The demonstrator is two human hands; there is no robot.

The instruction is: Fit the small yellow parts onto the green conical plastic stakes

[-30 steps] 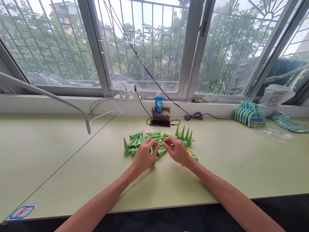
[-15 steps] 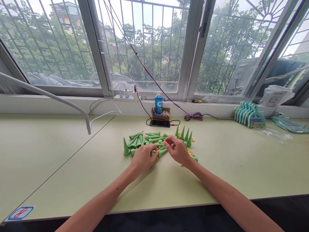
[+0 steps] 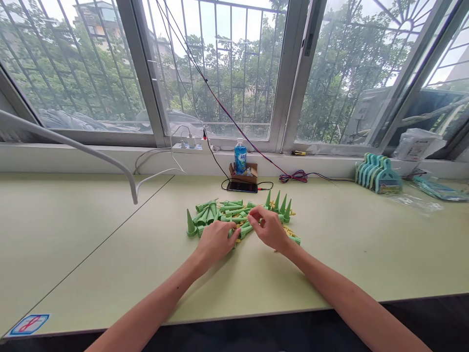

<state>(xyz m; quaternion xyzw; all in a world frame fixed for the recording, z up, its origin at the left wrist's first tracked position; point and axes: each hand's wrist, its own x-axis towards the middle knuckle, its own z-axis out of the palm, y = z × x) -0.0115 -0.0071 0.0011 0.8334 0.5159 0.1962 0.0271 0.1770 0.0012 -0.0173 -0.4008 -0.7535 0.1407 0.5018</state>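
Note:
A pile of green cone-shaped plastic spikes (image 3: 210,215) and small yellow plastic pieces (image 3: 289,231) lies on the table in front of me. My left hand (image 3: 217,238) is at the pile's near side, its thumb and fingers closed round a green spike (image 3: 231,234) that they mostly cover. To its right, my right hand (image 3: 270,229) has thumb and forefinger pinched together over the pile. What sits in that pinch is too small to make out. Several spikes (image 3: 283,204) stand point-up behind my right hand, and one green spike (image 3: 191,225) stands upright at the left end.
Behind the pile a phone (image 3: 242,187) lies by a small cardboard box (image 3: 252,178) and a blue bottle (image 3: 240,157). Coiled cable (image 3: 295,176) runs along the wall. Teal plastic clips (image 3: 379,175) stand at the right. A white curved arm (image 3: 110,159) hangs over the left side.
Both hands stay almost in place. The fingers of my left hand have shifted slightly, and a little more of the green spike shows beside its thumb.

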